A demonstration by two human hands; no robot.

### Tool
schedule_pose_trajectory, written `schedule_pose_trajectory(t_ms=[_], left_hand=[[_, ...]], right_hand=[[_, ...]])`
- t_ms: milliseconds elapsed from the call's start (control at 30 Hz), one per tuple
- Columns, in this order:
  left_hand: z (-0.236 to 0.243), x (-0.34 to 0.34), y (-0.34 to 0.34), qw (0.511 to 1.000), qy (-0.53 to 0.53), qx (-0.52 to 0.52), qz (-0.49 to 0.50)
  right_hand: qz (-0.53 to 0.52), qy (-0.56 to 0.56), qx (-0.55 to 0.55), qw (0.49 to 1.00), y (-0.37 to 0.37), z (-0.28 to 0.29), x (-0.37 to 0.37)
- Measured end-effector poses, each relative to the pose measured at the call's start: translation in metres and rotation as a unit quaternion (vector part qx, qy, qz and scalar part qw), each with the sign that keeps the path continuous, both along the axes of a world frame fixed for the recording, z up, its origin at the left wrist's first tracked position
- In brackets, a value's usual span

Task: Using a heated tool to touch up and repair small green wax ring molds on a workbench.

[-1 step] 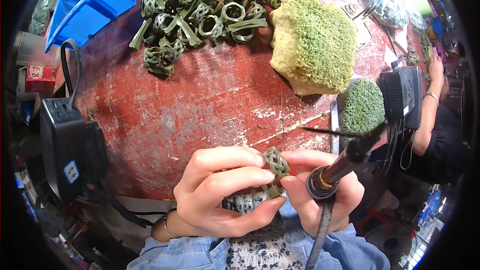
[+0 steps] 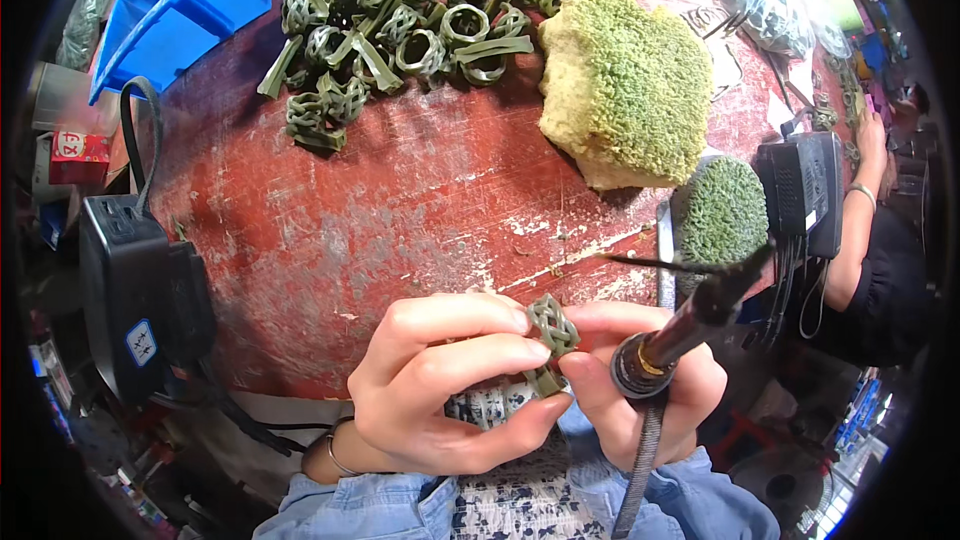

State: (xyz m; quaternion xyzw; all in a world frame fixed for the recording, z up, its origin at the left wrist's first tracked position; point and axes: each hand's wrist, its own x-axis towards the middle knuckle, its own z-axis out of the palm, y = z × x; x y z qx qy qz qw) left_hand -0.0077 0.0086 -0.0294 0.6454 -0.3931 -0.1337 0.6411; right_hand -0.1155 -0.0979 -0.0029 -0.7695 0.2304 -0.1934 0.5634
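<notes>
At your one red worktable [image 2: 390,200], you look to be at a steadying step of fine handwork; the next move seems to call for a firm hold while the working tip is brought round and aimed.

Going down in size, you have one heap of green woven rings and strips [image 2: 378,62] at the far side, too tangled to count exactly. One blue tray [image 2: 172,35] is far left. One yellow-green sponge [image 2: 635,85] lies just right of the heap. Two black boxes flank you, a left box [image 2: 125,290] and a right box [image 2: 815,190]. One dark green pad [image 2: 722,210] sits just left of the latter.

Your two hands are near: the left hand [image 2: 420,390] pinches with thumb and fingers, while the right hand [image 2: 690,390] pinches opposite and clasps one corded tool [image 2: 690,325], its tip pointing left. Between their fingertips is one woven green piece [image 2: 553,325], flat strip towards you.
</notes>
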Motion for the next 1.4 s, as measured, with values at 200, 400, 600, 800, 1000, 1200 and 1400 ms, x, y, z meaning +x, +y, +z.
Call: schedule_pose_trajectory(t_ms=[200,400,600,800,1000,1200,1400], left_hand=[[-0.003,0.004,0.001,0.998,-0.024,-0.040,-0.048],[0.002,-0.002,0.002,0.940,0.327,-0.081,-0.058],[0.011,-0.003,0.006,0.914,0.397,-0.041,-0.070],[0.004,-0.001,0.006,0.966,0.253,-0.040,-0.042],[0.003,-0.002,0.005,0.977,0.207,-0.046,-0.020],[0.006,0.001,0.005,0.992,0.125,0.004,-0.008],[0.002,0.001,0.007,0.998,0.056,0.006,0.003]], right_hand=[[-0.044,-0.031,0.036,0.998,0.006,-0.001,-0.001],[-0.001,-0.052,0.082,0.995,0.002,-0.003,-0.011],[-0.012,-0.058,0.069,0.996,0.005,-0.005,-0.013],[-0.019,-0.039,0.099,0.994,0.006,-0.004,-0.011],[-0.023,-0.043,0.085,0.995,0.007,-0.007,-0.010],[-0.008,-0.057,0.087,0.995,0.006,-0.012,-0.011],[0.013,-0.043,0.064,0.997,0.004,-0.010,-0.011]])
